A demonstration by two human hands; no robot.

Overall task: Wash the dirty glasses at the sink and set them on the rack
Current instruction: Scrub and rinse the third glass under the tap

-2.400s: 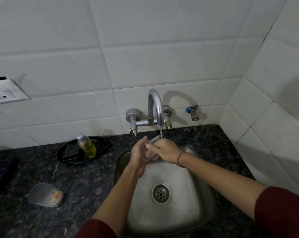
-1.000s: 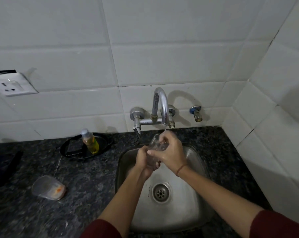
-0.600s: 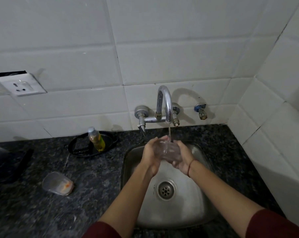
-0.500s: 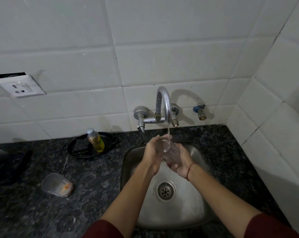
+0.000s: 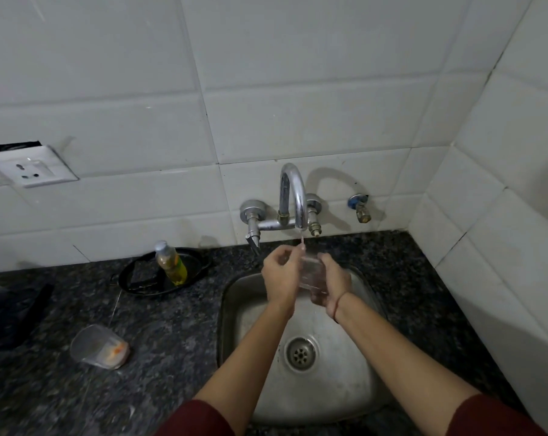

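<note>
A clear drinking glass [image 5: 312,273] is held under the thin stream from the curved chrome tap [image 5: 293,190], above the steel sink [image 5: 329,388]. The right hand [image 5: 333,286] has its grip curled round the glass's lower part. The left hand [image 5: 280,275] seems to pinch the rim, though blur obscures it. A second dirty glass [image 5: 99,346] lies on its side on the dark granite counter [image 5: 172,325].

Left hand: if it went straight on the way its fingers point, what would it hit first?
The left hand would meet the glass first; its fingers touch the rim. Beyond that probably the tap spout, though depth is unclear.
</note>
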